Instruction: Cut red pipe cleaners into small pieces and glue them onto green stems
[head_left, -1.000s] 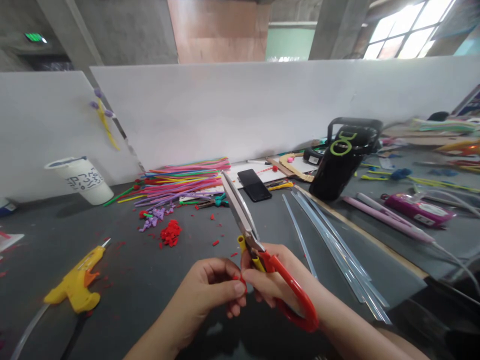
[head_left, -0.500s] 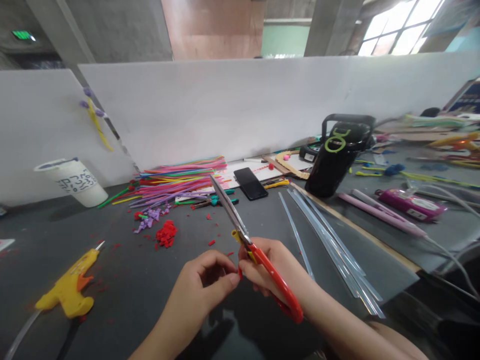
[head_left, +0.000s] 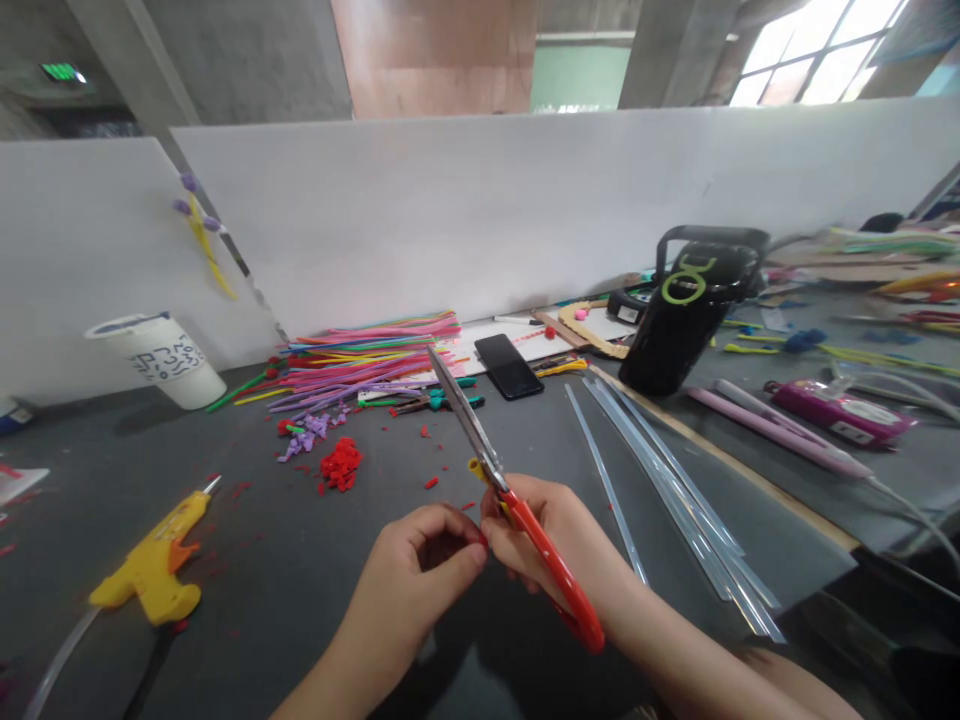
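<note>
My right hand (head_left: 559, 545) grips red-handled scissors (head_left: 517, 510) whose closed steel blades point up and away to the left. A short yellow stick piece (head_left: 478, 466) lies against the blades near the pivot. My left hand (head_left: 420, 575) is curled in a pinch, thumb and fingers meeting the right hand's fingertips. Whatever sits in that pinch is hidden. Both hands hover low over the dark grey table (head_left: 247, 540).
A yellow glue gun (head_left: 154, 565) lies at the left. Red scraps (head_left: 341, 465) and purple scraps (head_left: 304, 437) sit before a bundle of coloured sticks (head_left: 367, 360). A paper cup (head_left: 161, 358), a phone (head_left: 508, 366), a black bottle (head_left: 686, 310) and clear glue sticks (head_left: 667, 485) are also on the table.
The scissors have tilted, so the red handles are seen edge-on and lower. My left fingers have closed tighter against the right hand. The view shifted slightly.
</note>
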